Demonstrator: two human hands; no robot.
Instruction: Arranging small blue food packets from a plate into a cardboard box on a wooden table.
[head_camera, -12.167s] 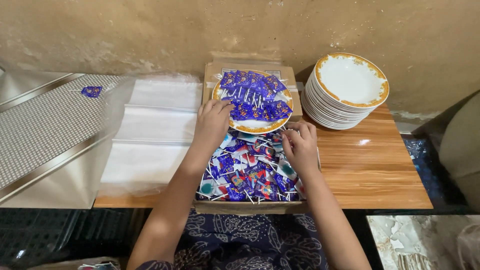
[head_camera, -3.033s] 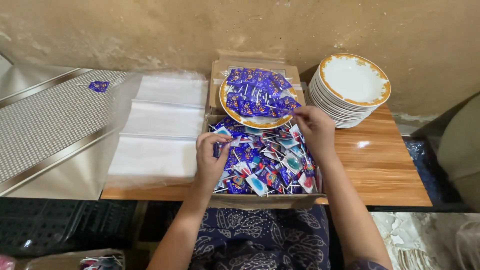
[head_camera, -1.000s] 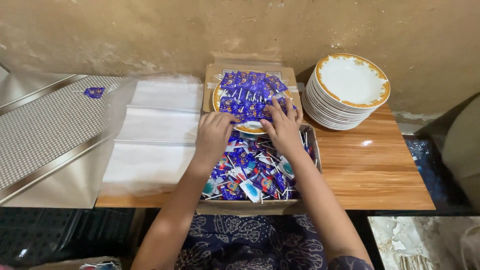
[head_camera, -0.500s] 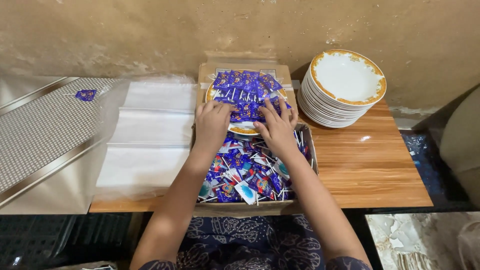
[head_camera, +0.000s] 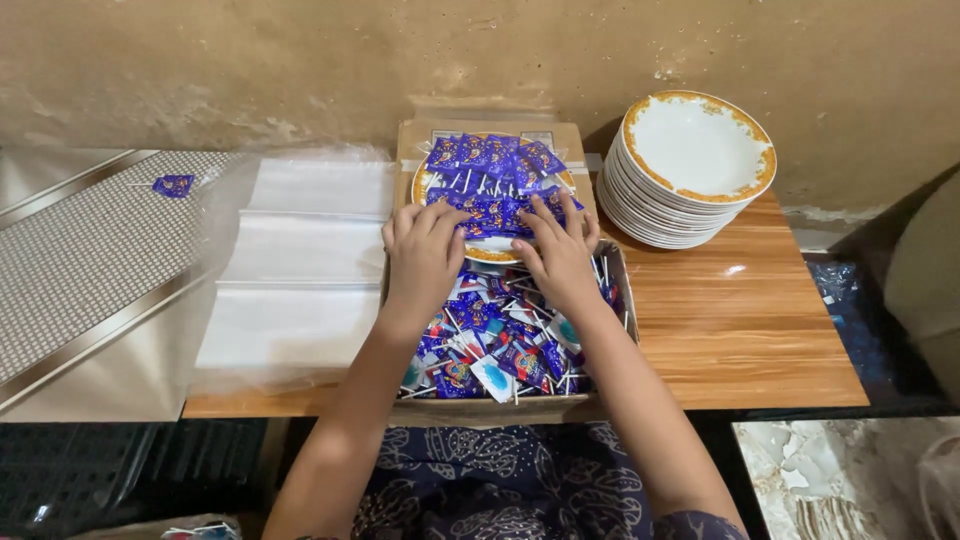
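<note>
Both hands' fingers (head_camera: 452, 215) rest on the plate's wrapped lollipops (head_camera: 490, 185).

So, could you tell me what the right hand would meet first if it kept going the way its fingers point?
The right hand points away from the person, fingertips already on the blue wrapped sweets on the plate; it would likely push into that pile first.

A stack of white plates with orange-gold rims (head_camera: 697, 165) stands at the upper right on the wooden tabletop (head_camera: 740, 330), near the rough tan wall (head_camera: 300, 70). Left of centre lie clear plastic bags (head_camera: 300, 265) in a flat pile. At far left a metal surface with a dotted pattern (head_camera: 80, 260) carries one lone blue wrapped lollipop (head_camera: 172, 185).
</note>
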